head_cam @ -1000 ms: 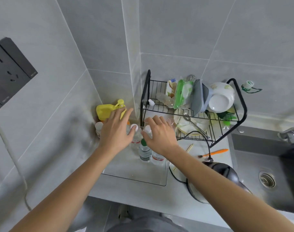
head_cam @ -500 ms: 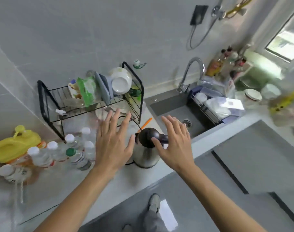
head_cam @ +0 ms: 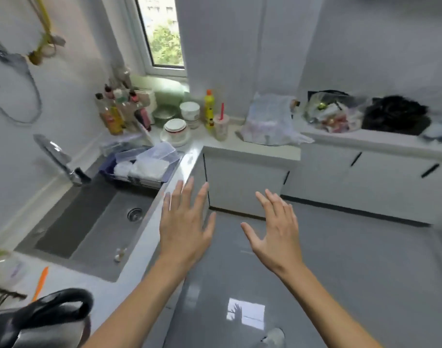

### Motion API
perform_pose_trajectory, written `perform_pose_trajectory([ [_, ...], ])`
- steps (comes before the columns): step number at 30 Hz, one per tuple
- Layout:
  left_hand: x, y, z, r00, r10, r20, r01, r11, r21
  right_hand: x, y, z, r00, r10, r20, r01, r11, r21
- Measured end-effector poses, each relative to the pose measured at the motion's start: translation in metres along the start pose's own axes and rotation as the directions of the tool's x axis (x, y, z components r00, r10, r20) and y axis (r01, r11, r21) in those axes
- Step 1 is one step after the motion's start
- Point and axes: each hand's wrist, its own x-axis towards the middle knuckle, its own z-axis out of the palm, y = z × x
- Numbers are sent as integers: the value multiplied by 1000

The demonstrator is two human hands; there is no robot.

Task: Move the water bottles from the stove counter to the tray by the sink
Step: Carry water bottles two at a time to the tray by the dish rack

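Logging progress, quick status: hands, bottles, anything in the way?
Left hand and right hand open, empty, over the floor. No water bottles in view. Nothing blocking; sink at left.

home kitchen, steel sink (head_cam: 89, 222) w/ tap (head_cam: 56, 159), sauce bottles (head_cam: 119, 111), white cabinets (head_cam: 365, 182)

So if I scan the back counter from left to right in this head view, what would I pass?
Cluster of sauce bottles → stacked white bowls → yellow bottle with an orange cap → cup with a red straw → pale plastic bag → clear bag of groceries → black bag.
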Motion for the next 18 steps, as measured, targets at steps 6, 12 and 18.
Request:
perform_pose_trajectory([
  [6,115,188,60,970,234,68,-227,969,-95,43,159,-100,975,186,-121,-195,978,-67],
  [12,198,332,113,900,427,86,-405,893,-197,70,282,-178,894,365,-262,-395,915,-74],
  [18,276,466,181,812,572,117,-524,802,-286,107,399,-231,803,474,-361,-535,840,-88],
])
